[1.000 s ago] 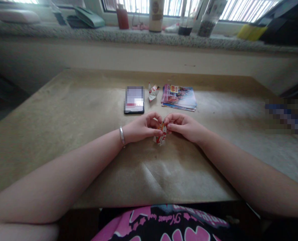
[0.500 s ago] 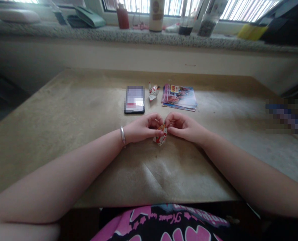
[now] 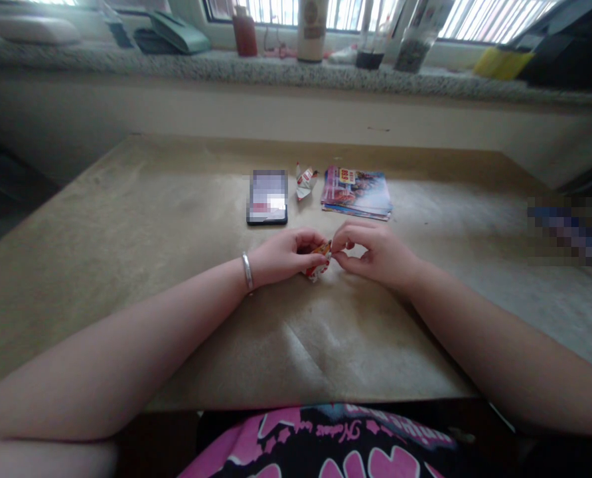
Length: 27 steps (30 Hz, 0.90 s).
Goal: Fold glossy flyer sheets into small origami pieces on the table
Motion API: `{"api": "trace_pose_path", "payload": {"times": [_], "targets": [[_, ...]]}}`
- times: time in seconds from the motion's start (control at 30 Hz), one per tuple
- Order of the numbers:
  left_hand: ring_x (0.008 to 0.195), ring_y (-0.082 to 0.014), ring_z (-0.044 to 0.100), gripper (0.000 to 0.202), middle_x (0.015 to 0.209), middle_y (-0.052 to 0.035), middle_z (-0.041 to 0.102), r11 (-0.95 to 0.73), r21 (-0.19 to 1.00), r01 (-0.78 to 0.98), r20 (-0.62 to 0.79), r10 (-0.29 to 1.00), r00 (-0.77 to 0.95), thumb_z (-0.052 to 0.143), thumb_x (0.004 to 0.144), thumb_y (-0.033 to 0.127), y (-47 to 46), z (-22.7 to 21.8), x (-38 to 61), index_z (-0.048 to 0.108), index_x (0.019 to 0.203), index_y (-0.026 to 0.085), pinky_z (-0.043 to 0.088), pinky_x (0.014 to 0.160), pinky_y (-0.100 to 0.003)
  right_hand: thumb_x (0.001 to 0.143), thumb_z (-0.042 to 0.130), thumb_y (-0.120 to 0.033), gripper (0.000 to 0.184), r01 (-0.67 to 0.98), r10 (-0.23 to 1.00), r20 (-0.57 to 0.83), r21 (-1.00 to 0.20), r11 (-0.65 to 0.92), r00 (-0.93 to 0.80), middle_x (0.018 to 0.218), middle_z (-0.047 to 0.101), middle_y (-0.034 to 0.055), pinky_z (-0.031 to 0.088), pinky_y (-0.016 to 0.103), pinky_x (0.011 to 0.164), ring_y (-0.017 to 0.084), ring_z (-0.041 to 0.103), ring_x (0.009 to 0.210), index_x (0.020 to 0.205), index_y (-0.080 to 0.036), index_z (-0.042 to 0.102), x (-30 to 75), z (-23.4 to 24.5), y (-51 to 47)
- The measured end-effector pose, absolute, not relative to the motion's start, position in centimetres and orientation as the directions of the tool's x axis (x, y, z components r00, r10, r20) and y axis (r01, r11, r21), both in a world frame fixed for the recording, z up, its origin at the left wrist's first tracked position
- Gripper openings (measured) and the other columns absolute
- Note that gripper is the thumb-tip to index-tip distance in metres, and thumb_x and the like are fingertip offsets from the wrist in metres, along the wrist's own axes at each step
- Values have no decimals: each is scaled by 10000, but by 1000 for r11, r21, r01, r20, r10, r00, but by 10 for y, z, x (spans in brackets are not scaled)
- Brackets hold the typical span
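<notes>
A small folded piece of printed paper (image 3: 318, 269), red, white and orange, is between my hands above the table. My left hand (image 3: 289, 254), with a silver bracelet at its wrist, pinches it between thumb and fingers and hides part of it. My right hand (image 3: 368, 251) has thumb and index fingertip closed on the paper's right edge. Beyond my hands stands a folded paper figure (image 3: 304, 184) in white and red with pointed tips. To its left lies a phone (image 3: 267, 197) with a lit, blurred screen; to its right, a stack of printed leaflets (image 3: 356, 192).
The table (image 3: 127, 232) has a tan cover with a crease near the front edge. A blurred bluish item (image 3: 572, 232) lies at the right. On the stone windowsill (image 3: 256, 70) stand a red bottle (image 3: 245, 32), a pale bottle (image 3: 311, 30) and other containers.
The folded paper has tilted and shifted slightly up and left. My right hand's fingers have turned and come together at its right edge; my left hand has moved only a little.
</notes>
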<state>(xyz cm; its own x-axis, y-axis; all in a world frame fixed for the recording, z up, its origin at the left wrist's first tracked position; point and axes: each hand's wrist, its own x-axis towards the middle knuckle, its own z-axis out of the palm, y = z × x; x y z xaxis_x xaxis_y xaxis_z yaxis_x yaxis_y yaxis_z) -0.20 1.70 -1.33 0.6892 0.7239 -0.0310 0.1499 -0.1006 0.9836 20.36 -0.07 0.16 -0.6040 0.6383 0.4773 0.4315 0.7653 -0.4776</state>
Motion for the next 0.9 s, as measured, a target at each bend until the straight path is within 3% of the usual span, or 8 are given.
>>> {"api": "trace_pose_path", "payload": {"times": [0.13, 0.37, 0.9], "targets": [[553, -60, 466, 210, 617, 41, 526, -206, 951, 232, 6, 760, 650, 638, 779, 322, 16, -11, -2, 599, 745, 118, 363, 531, -190, 834, 561, -204, 88, 449, 610, 534, -413, 792, -585, 797, 634, 38, 476, 288, 655, 146, 579, 731, 786, -216, 634, 203, 1, 1], [542, -72, 483, 297, 634, 16, 566, -113, 984, 136, 17, 826, 563, 676, 744, 405, 15, -13, 0, 582, 735, 124, 388, 523, -201, 845, 583, -241, 78, 512, 660, 584, -427, 745, -473, 808, 628, 38, 479, 311, 677, 164, 581, 771, 797, -237, 644, 199, -2, -1], [550, -66, 496, 263, 648, 8, 594, -88, 991, 100, 34, 892, 450, 683, 720, 369, 10, -7, 4, 620, 730, 114, 389, 512, -177, 767, 615, -143, 67, 501, 689, 631, -494, 711, -357, 746, 607, 17, 465, 248, 557, 128, 561, 697, 744, -204, 628, 191, -5, -3]]}}
